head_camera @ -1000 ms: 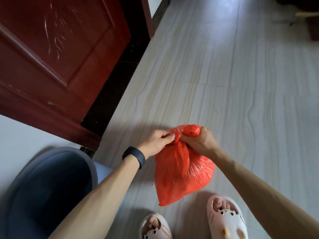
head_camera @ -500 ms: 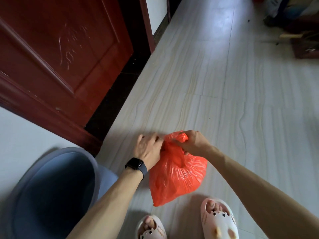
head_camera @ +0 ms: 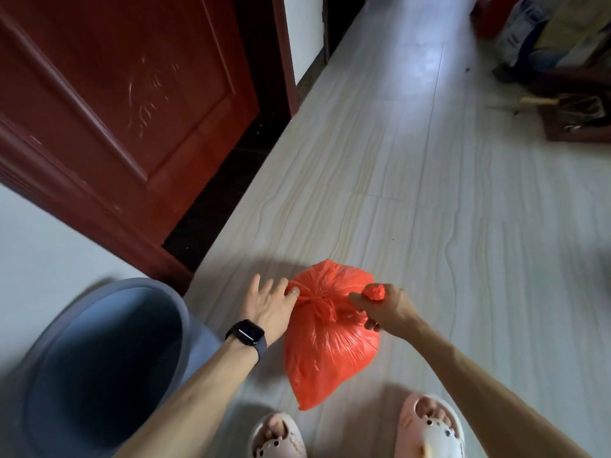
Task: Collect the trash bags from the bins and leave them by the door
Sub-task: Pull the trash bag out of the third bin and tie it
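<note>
Since half a second ago the left hand (head_camera: pixel 269 307) has spread open beside the knot, and the right hand (head_camera: pixel 385 310) has pulled one twisted end of the red trash bag (head_camera: pixel 330 352) out to the side, where it earlier pinched the gathered top. The pale tiled floor (head_camera: pixel 429 209) fills most of the view, with the dark red door (head_camera: pixel 125 104) standing at the left. A grey bin (head_camera: pixel 99 352) sits at lower left, just beside the door's corner. The bag hangs above the floor between both hands, in front of two pale slippers (head_camera: pixel 429 428). Its neck is tied in a knot. The left grip is loose, fingers splayed, ring finger touching the bag. The right grip is closed around the bag's twisted end. A dark watch (head_camera: pixel 246 333) sits on the left wrist.
</note>
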